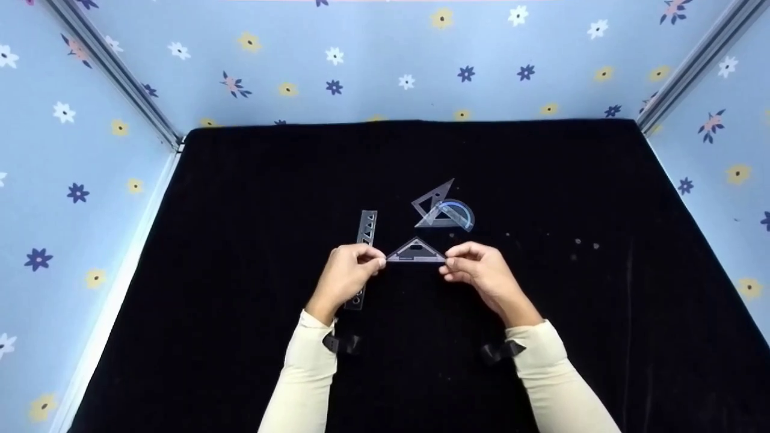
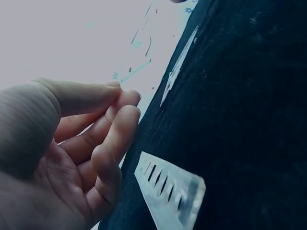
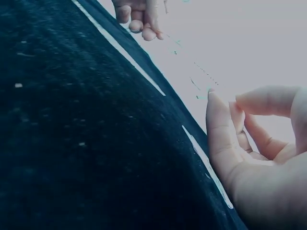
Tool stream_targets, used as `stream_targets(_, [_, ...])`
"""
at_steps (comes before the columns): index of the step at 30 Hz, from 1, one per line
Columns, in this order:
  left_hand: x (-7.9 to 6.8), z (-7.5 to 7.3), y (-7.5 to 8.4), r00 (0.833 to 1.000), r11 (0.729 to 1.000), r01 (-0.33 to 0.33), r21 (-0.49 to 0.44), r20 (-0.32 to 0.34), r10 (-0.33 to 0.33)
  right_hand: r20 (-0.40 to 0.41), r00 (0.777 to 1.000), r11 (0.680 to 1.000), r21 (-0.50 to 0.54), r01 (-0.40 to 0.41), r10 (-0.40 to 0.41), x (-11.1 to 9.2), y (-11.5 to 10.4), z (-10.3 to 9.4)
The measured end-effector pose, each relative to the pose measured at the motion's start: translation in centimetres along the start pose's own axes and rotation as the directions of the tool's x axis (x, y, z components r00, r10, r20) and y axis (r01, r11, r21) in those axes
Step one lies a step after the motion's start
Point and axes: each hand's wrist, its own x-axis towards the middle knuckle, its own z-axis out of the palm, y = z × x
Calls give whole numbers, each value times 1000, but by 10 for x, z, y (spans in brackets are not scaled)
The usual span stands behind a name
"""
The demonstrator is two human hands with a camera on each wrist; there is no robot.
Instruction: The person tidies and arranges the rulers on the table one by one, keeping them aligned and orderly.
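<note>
In the head view, a clear triangular set square (image 1: pixel 415 259) spans between both hands, its long edge toward the person and its apex pointing away. My left hand (image 1: pixel 346 272) pinches its left corner between thumb and fingertips. At the opposite corner, my right hand (image 1: pixel 486 275) does the same. In the left wrist view the left hand (image 2: pixel 86 143) shows thumb against fingertips, with faint outlines of the set square beyond. A clear ruler (image 1: pixel 363 226) with cut-out shapes lies below the left hand, partly hidden by it.
Beyond the hands, another clear set square (image 1: pixel 423 200) lies overlapped with a protractor (image 1: pixel 467 211) that has a blue arc. Black cloth (image 1: pixel 271 198) covers the table. Flower-patterned walls (image 1: pixel 385 60) rise at the back and sides, with metal posts (image 1: pixel 114 66) at the corners.
</note>
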Motion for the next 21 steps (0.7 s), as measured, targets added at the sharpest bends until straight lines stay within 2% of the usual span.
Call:
stream_targets(12, [-9,-3,1,999,997,-48,60,-5,49,16,1000,994,-109,19,-17,-10,7,0])
stream_targets(17, [-18,-2,-1,999,984,-23,177,-30,29,32,999,988,-150,23,-18,-15,12,0])
stream_targets(21, [-21,0,-2,997,971,-23,239,-70,41,58,998,982,-187,36,-26,-17,14,1])
